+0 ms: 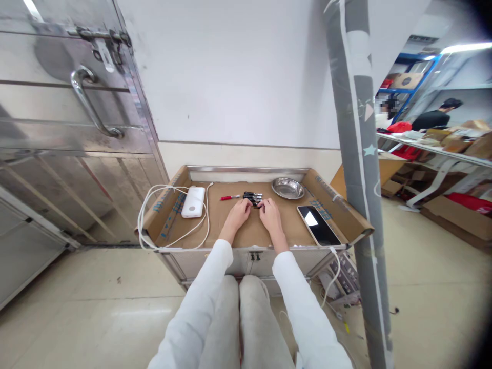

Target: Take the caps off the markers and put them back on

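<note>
Both my hands rest on a cardboard-covered work surface. My left hand and my right hand meet over a small dark pen-like object, with fingers curled and pinching at it. Just beyond my fingers lie several black pens in a small cluster. A red pen lies alone to the left of them. My white sleeves and light trousers fill the lower middle of the view.
A white power bank with a looping white cable lies on the left. A round metal dish stands at the back right, a phone at the right. A metal door is on the left, a grey pole on the right. Other people work far right.
</note>
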A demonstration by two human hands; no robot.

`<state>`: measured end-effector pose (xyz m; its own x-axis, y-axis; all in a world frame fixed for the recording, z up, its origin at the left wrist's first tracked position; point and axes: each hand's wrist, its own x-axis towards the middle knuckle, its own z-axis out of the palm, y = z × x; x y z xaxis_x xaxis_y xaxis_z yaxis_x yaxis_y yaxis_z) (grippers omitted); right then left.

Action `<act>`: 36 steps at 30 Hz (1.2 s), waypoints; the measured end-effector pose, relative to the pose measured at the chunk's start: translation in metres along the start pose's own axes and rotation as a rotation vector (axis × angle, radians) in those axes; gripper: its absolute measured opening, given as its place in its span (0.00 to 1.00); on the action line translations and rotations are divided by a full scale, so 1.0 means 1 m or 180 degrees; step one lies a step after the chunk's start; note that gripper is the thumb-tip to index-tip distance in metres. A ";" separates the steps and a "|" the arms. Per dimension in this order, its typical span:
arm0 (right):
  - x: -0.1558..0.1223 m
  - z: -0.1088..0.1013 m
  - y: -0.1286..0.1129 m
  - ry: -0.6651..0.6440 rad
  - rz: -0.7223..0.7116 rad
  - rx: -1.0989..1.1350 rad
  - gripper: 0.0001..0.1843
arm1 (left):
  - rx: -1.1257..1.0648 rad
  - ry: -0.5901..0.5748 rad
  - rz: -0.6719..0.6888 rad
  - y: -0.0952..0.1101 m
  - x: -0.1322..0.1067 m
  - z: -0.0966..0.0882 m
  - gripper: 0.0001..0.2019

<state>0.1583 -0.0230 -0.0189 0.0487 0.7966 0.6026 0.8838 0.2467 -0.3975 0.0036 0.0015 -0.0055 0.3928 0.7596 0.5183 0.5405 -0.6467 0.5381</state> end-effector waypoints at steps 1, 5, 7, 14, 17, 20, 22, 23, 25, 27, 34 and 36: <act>0.000 0.000 0.000 0.0011 0.0020 -0.0072 0.13 | 0.0045 0.0040 0.0026 0.001 0.000 0.000 0.09; -0.001 0.000 0.000 -0.0039 0.0076 -0.0267 0.12 | 0.0439 0.0373 -0.0042 0.000 0.001 -0.001 0.09; -0.001 0.000 -0.001 -0.0077 0.0083 -0.0261 0.12 | 0.0726 0.0604 -0.0303 -0.001 0.002 -0.001 0.09; -0.002 -0.002 -0.003 -0.0117 0.0107 -0.0226 0.13 | 0.1074 0.1074 -0.0785 -0.010 -0.004 0.008 0.19; -0.001 -0.004 -0.005 -0.0168 0.0091 -0.0074 0.15 | 0.1198 0.1251 -0.0778 -0.014 -0.005 0.011 0.17; 0.001 -0.005 -0.008 -0.0352 -0.0061 0.0166 0.17 | 0.1447 0.1280 -0.0817 -0.011 -0.006 0.009 0.13; 0.001 -0.006 -0.010 -0.0498 -0.0196 0.0262 0.18 | 0.1722 0.1148 -0.1057 -0.006 -0.006 0.006 0.12; 0.001 -0.006 -0.010 -0.0549 -0.0235 0.0264 0.18 | 0.1870 0.1048 -0.1206 -0.003 -0.006 0.004 0.12; 0.001 -0.006 -0.011 -0.0602 -0.0244 0.0200 0.18 | 0.2070 0.0851 -0.1425 0.001 -0.005 0.001 0.14; 0.000 -0.006 -0.012 -0.0611 -0.0217 0.0128 0.18 | 0.2077 0.0741 -0.1488 0.001 -0.004 0.000 0.15; 0.003 -0.004 -0.009 -0.0160 -0.0118 0.0485 0.26 | 0.1234 0.0820 -0.0231 -0.004 0.003 -0.001 0.14; 0.004 -0.003 -0.008 -0.0089 -0.0102 0.0651 0.30 | 0.0979 0.0574 0.0107 -0.002 0.003 -0.001 0.13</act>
<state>0.1524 -0.0234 -0.0113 0.0066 0.8008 0.5989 0.7717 0.3768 -0.5124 0.0030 0.0050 -0.0047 0.2913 0.6963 0.6560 0.7391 -0.5992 0.3077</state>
